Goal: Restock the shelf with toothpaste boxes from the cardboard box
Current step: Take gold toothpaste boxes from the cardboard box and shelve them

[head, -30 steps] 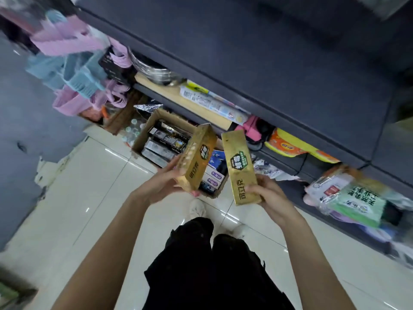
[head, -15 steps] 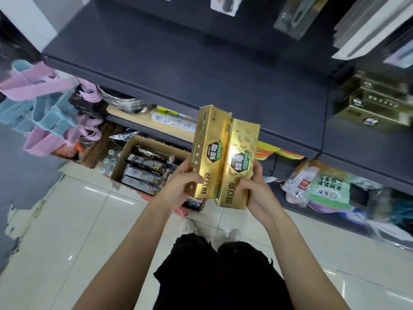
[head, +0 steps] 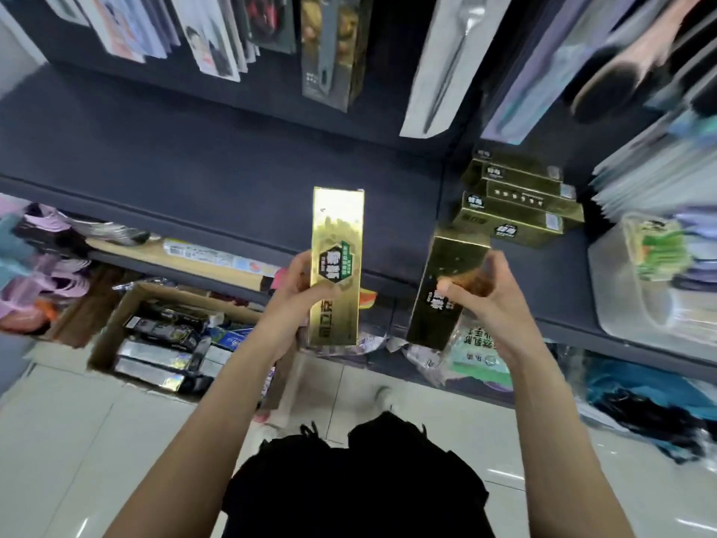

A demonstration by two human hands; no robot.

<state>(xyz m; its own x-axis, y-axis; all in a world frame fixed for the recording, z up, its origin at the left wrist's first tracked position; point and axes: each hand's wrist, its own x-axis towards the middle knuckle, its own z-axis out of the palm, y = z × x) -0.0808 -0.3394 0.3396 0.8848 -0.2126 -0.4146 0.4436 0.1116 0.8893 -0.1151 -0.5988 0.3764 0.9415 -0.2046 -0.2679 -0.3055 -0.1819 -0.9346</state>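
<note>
Underfoot, pale glossy floor tiles run up to the dark shelving. Nearest, the left hand grips a gold toothpaste box upright, fingers curled round its left edge and thumb across the front. To the right, the right hand pinches a second gold box, tilted, between thumb and curled fingers, just short of the shelf. Low on the left, an open cardboard box of cartons sits on the floor. Farther right, a stack of matching gold boxes lies on the shelf. Beyond, blurred packets hang against the back panel.
</note>
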